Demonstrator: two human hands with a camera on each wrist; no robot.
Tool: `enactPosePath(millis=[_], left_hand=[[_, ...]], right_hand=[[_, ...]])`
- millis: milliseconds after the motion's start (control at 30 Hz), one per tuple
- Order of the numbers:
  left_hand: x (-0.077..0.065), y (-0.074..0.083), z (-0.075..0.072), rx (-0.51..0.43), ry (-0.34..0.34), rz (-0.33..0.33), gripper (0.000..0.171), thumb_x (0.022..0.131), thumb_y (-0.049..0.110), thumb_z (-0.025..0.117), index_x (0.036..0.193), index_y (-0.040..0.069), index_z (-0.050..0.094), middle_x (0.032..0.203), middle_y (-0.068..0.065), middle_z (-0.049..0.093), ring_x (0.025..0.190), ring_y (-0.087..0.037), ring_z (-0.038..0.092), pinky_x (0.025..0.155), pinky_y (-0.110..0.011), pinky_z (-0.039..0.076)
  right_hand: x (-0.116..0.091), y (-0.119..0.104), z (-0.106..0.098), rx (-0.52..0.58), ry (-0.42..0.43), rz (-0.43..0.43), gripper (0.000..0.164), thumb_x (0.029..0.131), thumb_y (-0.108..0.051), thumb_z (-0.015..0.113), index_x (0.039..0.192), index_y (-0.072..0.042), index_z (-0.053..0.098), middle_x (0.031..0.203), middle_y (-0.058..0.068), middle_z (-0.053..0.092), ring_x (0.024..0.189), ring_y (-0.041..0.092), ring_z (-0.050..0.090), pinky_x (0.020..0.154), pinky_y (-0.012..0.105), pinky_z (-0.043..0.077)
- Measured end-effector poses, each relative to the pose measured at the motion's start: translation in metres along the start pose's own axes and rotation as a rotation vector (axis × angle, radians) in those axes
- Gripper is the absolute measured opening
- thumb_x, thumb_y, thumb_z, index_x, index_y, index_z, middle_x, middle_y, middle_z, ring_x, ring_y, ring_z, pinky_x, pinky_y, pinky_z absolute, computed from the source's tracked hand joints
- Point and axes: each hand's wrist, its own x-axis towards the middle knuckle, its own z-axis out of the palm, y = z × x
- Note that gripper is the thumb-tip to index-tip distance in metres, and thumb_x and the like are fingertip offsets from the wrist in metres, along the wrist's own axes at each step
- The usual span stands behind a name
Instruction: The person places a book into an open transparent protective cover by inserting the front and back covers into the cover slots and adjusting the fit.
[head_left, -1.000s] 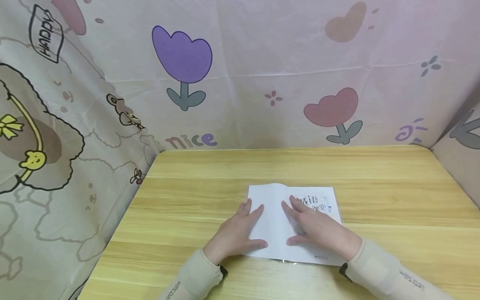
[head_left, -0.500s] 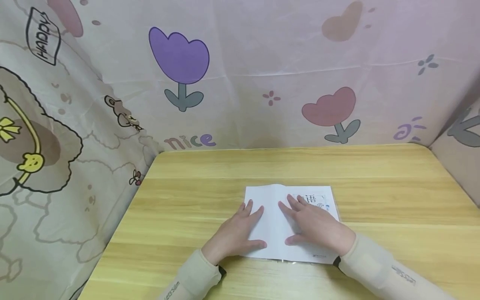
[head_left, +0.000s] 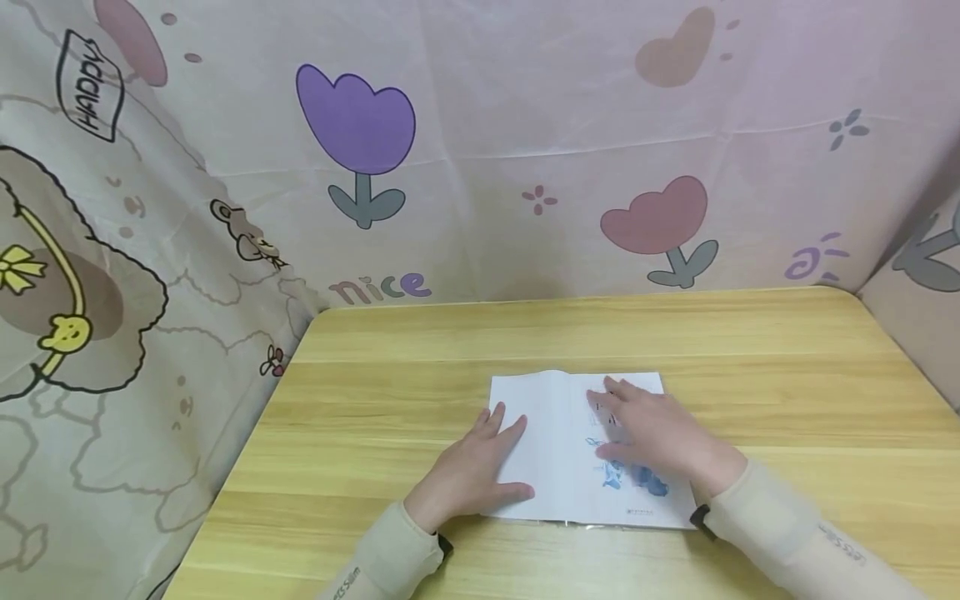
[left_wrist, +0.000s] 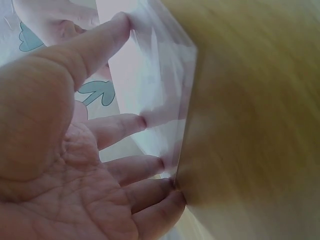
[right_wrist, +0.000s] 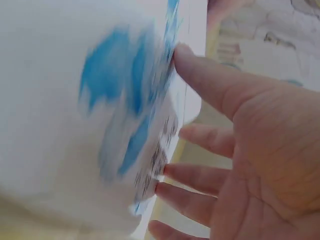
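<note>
An open book [head_left: 553,458] lies on the wooden table, its left page plain white. Its right page bears dark Chinese lettering and blue pictures [right_wrist: 107,70], partly covered by a hand. My left hand [head_left: 465,475] rests on the left page, fingers spread and thumb toward the fold. In the left wrist view its fingertips touch a glossy, see-through cover layer [left_wrist: 167,85] near the book's edge. Over the upper part of the right page is my right hand [head_left: 667,437], fingers extended. In the right wrist view its fingertips [right_wrist: 182,55] meet the printed page.
The wood-grain table [head_left: 390,400] extends round the book on all sides. Behind it hangs a printed cloth [head_left: 480,167] with flowers and the word "nice", and a similar cloth [head_left: 142,367] borders the left. Dark wristbands [head_left: 702,521] show at the sleeves.
My right hand first slid slightly left, then moved right and away from the fold, uncovering the blue pictures on the right page. My left hand has stayed in place on the left page.
</note>
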Motion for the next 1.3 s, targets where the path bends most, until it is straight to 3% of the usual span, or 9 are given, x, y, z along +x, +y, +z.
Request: enactPosePath(millis=[233,433,700,933,1100,1300], left_hand=[[0.000,0.000,0.000,-0.004,-0.002,-0.006,0.093,0.093,0.053,0.081,0.168,0.017,0.039,0.178,-0.020,0.023,0.163,-0.045,0.027,0.120,-0.065,0.044],[0.001,0.001,-0.001,-0.007,-0.008,-0.017,0.092,0.093,0.053,0.080,0.168,0.018,0.039,0.178,-0.019,0.023,0.164,-0.044,0.026,0.120,-0.066,0.044],[0.001,0.001,0.000,-0.001,-0.003,-0.017,0.092,0.093,0.053,0.080,0.168,0.017,0.039,0.178,-0.020,0.023,0.164,-0.044,0.025,0.121,-0.066,0.043],[0.000,0.002,0.000,0.014,-0.001,-0.009,0.093,0.093,0.052,0.081,0.168,0.016,0.039,0.178,-0.021,0.023,0.164,-0.044,0.026,0.120,-0.065,0.044],[0.000,0.002,0.000,0.017,0.002,-0.006,0.093,0.093,0.052,0.081,0.168,0.017,0.039,0.178,-0.021,0.024,0.164,-0.044,0.027,0.120,-0.065,0.045],[-0.001,0.002,0.000,0.014,0.002,-0.010,0.093,0.093,0.051,0.081,0.168,0.017,0.039,0.178,-0.021,0.024,0.164,-0.044,0.027,0.120,-0.065,0.045]], right_hand=[[0.008,0.034,-0.013,0.022,0.078,0.130,0.075,0.089,-0.039,0.087,0.150,-0.004,0.061,0.150,0.032,0.057,0.135,0.056,0.057,0.104,0.075,0.049],[0.012,0.056,-0.020,0.028,0.073,0.140,0.079,0.085,-0.042,0.090,0.144,0.002,0.063,0.138,0.032,0.065,0.123,0.051,0.065,0.098,0.070,0.055],[0.016,0.056,-0.024,0.019,0.077,0.117,0.077,0.080,-0.037,0.095,0.139,0.003,0.067,0.125,0.026,0.071,0.103,0.038,0.068,0.087,0.059,0.059],[0.026,0.060,-0.027,0.019,0.070,0.110,0.079,0.073,-0.038,0.099,0.134,0.004,0.071,0.121,0.024,0.069,0.101,0.038,0.062,0.088,0.057,0.057],[0.028,0.061,-0.029,0.042,0.054,0.127,0.077,0.071,-0.039,0.100,0.131,0.001,0.074,0.117,0.019,0.066,0.100,0.034,0.055,0.082,0.048,0.052],[0.027,0.057,-0.029,0.066,0.064,0.135,0.074,0.071,-0.035,0.101,0.129,0.001,0.074,0.112,0.018,0.064,0.100,0.034,0.054,0.083,0.047,0.052]])
